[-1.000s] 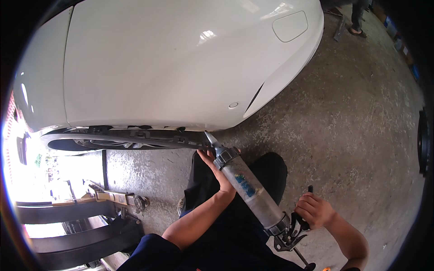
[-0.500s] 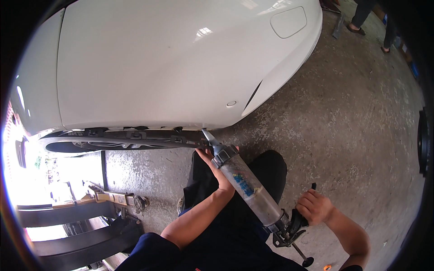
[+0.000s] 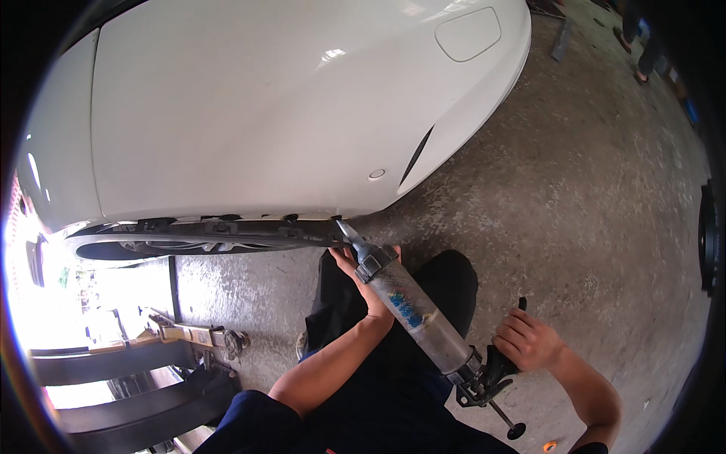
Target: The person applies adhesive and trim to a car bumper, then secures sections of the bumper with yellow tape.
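Note:
A caulking gun [image 3: 446,344] with a see-through barrel lies slantwise across my lap, its grey nozzle [image 3: 352,234] pointing up and left. The tip is at the lower edge of a white car body panel [image 3: 249,113], beside a dark clip; whether it touches is unclear. My left hand [image 3: 370,291] cups the front of the barrel from below, fingers partly hidden behind it. Blue and yellowish material shows inside the barrel. My right hand [image 3: 525,340] is wrapped around the black handle [image 3: 497,367] at the rear. A thin rod with a round black end [image 3: 516,431] sticks out behind.
Beneath the panel edge runs a dark wheel arch with a tyre [image 3: 189,246]. Black curved parts [image 3: 113,412] and a trolley-like metal tool [image 3: 200,331] are at lower left. An orange ring [image 3: 550,446] lies on the concrete floor [image 3: 590,219]. Another person's legs [image 3: 646,60] stand at far upper right.
The car has shifted slightly left in view, so the nozzle tip sits further right along the panel edge. Both hands keep their hold. The other person's feet have shifted at upper right.

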A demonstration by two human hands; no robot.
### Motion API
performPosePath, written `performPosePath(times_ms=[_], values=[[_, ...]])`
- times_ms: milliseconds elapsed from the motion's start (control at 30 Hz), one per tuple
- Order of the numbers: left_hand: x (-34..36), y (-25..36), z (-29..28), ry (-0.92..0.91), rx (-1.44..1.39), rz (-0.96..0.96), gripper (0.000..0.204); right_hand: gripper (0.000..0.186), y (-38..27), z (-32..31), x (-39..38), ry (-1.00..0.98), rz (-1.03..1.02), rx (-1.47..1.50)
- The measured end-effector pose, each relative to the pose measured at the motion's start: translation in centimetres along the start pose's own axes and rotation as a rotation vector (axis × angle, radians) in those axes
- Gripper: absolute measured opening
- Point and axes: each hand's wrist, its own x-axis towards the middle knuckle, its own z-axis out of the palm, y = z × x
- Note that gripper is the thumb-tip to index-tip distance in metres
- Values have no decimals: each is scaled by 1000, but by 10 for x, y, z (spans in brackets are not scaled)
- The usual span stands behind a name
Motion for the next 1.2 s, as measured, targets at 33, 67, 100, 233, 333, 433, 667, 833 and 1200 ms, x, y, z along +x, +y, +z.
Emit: performPosePath(times_ms=[33, 67, 100, 233, 333, 433, 667, 833, 1200], values=[[-1, 0, 1, -3, -1, 0, 117, 22, 1, 0, -1, 0, 3, 0], [-1, -1, 1, -10, -60, -9, 117, 23, 2, 1, -1, -15, 5, 23], [-1, -3, 1, -17, -119, -19, 117, 24, 3, 1, -1, -30, 6, 47], [-5, -27, 2, -3, -84, -45, 116, 26, 6, -1, 2, -61, 4, 71], [-6, -33, 6, 7, -12, 34, 117, 27, 8, 2, 1, -65, -10, 47], [-6, -33, 10, -16, -235, -110, 117, 27, 10, 5, -1, -58, -8, 45], [-6, -33, 15, -20, -283, -138, 112, 23, 15, 4, 1, -26, -19, 31], [-4, -28, 13, -52, -497, -274, 116, 20, 17, 1, 4, 11, -35, 9], [-7, -38, 15, -4, -78, -14, 117, 24, 22, -5, 1, -13, -82, -48]])
